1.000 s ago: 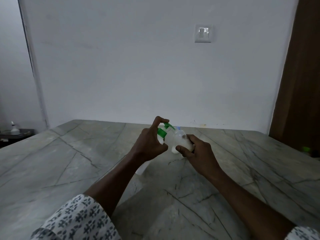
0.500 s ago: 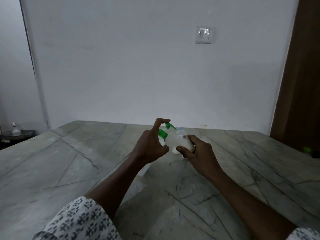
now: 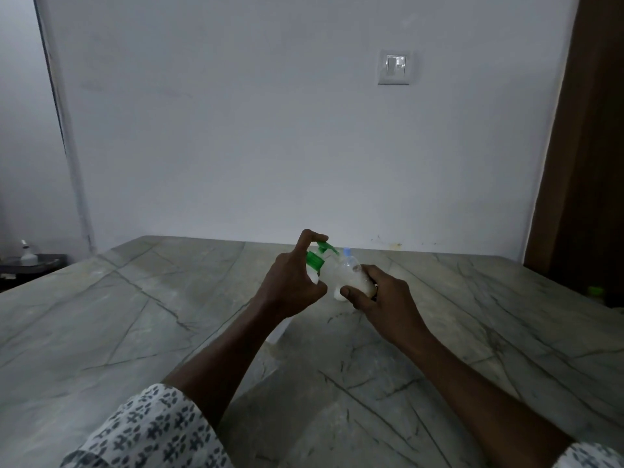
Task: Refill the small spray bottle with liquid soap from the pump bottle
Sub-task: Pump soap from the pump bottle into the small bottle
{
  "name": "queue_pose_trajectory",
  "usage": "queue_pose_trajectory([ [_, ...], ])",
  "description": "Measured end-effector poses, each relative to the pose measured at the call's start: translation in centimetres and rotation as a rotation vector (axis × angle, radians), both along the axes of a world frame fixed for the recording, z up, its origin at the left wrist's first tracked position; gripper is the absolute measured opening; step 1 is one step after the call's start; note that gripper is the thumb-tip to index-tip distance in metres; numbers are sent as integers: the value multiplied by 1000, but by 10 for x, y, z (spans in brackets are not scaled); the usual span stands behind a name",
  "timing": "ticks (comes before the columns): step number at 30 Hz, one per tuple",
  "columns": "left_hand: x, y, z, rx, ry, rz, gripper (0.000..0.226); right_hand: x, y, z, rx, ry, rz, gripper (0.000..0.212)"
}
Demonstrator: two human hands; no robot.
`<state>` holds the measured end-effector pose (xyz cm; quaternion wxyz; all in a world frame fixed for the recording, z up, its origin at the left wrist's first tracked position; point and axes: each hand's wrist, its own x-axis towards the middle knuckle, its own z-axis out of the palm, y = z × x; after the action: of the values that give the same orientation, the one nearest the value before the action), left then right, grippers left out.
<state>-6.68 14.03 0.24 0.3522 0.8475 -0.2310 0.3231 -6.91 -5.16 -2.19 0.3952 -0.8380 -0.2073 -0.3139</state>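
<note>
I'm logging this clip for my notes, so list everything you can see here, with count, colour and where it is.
pump bottle: one, white with green pump, centre
small spray bottle: one, translucent with blue top, at the pump's spout
table: one, grey-green marble, below both bottles
wall switch: one, white, upper right wall
white bottle: one, far left on dark shelf
left hand: grips pump bottle, index finger over pump
right hand: holds small spray bottle

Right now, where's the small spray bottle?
Head view, centre: the right hand grips the small spray bottle above the table, its neck at the nozzle of the pump bottle in the left hand.
</note>
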Motion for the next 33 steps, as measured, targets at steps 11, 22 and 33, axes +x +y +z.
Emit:
queue_pose_trajectory([
  [11, -2, -1, 2, 7, 21, 7, 68, 0, 0, -1, -2, 21, -3, 50],
  [22, -2, 0, 1, 22, 19, -3, 77, -3, 0, 3, 5, 21, -11, 49],
  [33, -1, 1, 2, -9, -9, -38, 67, -4, 1, 2, -24, 34, -5, 53],
])
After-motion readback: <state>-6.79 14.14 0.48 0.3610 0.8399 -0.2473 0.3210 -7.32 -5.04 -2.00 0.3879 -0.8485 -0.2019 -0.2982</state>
